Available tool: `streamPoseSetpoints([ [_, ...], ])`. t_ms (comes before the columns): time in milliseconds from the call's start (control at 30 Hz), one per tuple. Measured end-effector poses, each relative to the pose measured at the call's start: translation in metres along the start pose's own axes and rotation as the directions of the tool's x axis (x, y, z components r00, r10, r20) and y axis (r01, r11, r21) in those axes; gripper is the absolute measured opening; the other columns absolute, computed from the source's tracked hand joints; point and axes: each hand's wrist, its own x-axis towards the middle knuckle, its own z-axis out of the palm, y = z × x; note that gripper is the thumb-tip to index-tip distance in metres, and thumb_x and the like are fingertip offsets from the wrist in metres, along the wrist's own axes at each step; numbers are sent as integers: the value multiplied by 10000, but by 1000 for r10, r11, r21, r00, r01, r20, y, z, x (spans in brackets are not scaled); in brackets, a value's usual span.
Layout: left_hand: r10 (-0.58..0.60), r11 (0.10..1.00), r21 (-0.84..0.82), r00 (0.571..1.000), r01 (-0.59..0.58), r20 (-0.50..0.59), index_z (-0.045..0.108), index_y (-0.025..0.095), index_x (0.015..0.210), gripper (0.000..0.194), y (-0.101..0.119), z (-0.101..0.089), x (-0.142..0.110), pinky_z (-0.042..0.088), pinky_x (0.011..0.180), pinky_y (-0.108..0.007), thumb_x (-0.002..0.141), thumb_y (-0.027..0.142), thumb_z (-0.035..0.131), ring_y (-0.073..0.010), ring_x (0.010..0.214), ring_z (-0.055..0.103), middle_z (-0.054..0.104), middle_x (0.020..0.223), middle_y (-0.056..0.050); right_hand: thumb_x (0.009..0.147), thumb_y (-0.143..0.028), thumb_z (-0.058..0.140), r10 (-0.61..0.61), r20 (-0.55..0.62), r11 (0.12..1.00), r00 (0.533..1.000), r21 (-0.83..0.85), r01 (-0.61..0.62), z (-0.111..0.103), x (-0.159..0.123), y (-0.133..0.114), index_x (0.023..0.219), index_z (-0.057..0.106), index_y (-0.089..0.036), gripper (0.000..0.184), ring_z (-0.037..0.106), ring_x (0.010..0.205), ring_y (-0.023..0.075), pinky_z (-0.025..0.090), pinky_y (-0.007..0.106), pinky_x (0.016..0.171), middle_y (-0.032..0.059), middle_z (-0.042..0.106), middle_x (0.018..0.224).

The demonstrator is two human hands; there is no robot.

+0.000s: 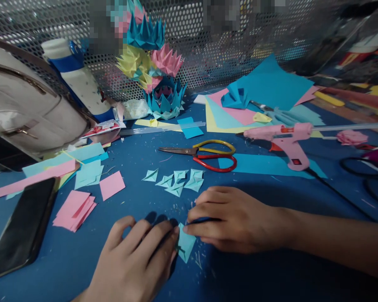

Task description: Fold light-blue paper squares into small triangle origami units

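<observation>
A small light-blue paper square, partly folded, lies on the blue tabletop between my hands. My left hand is curled, its fingertips and thumb closed on the paper's left edge. From the other side, my right hand presses its fingertips on the upper right part of the same paper. Just beyond the hands lie several folded light-blue paper pieces. Past them, scissors with one yellow and one red handle lie with the blades pointing left.
A pink glue gun rests at the right on a blue paper strip. Pink paper squares and a black phone lie left. Behind stand a paper flower arrangement, a bottle and a white bag.
</observation>
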Motion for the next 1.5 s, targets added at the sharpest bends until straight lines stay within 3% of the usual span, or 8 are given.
streamPoseSetpoints([
  [167,43,999,14,999,-43,5,744,192,981,227,0,0,-1,342,791,-360,1012,209,520,-163,746,575,766,950,9,1047,-345,398,34,70,998,997,-63,-30,1,2,-1,1244,620,-240,315,512,923,183,401,342,832,36,646,1089],
  [367,58,997,-45,998,-58,11,736,179,977,231,-2,0,-1,346,815,-348,1005,227,512,-164,758,560,738,894,3,1023,-321,475,90,28,992,996,-86,-87,3,5,-5,1189,657,-263,253,508,893,165,399,321,793,22,632,1039],
  [500,80,989,-134,990,-64,119,721,183,1057,252,-11,-7,3,337,856,-365,1008,239,480,-183,815,567,708,935,-30,1036,-307,437,114,6,992,993,-54,-114,2,6,-7,1165,671,-262,271,507,880,163,397,321,786,29,636,1023],
  [700,-50,921,-370,979,121,196,706,256,986,198,-21,-5,6,323,783,-350,1017,225,512,-162,835,562,659,959,-10,1038,-308,430,110,3,994,994,-6,-110,4,5,-4,1191,654,-267,274,514,892,168,411,329,807,30,626,1029],
  [933,-181,838,-459,943,296,278,626,238,991,34,-17,1,13,341,808,-326,958,240,629,-176,931,576,646,1009,8,1034,-312,454,68,9,997,998,-38,-67,9,5,-4,1175,639,-222,250,537,951,180,412,338,848,36,638,1056],
  [1200,-251,826,-377,873,418,417,608,252,1019,126,-14,-2,17,308,798,-315,916,224,675,-193,985,555,608,1078,0,1011,-386,488,199,82,978,977,40,-202,7,9,-5,1116,615,-174,270,530,942,218,399,343,836,69,643,1026],
  [1367,-265,814,-355,838,460,477,639,245,859,108,-12,-4,20,274,805,-318,881,165,707,-170,925,566,618,968,41,1014,-426,477,135,87,985,987,95,-143,8,8,-3,1092,624,-159,314,514,908,204,396,331,822,80,628,1010],
  [1500,-272,807,-366,843,462,465,636,258,986,165,-13,-3,21,276,816,-330,871,176,721,-179,920,561,627,977,32,989,-374,548,129,99,976,987,164,-144,5,10,-1,1061,626,-157,242,513,916,197,404,322,818,64,625,993],
])
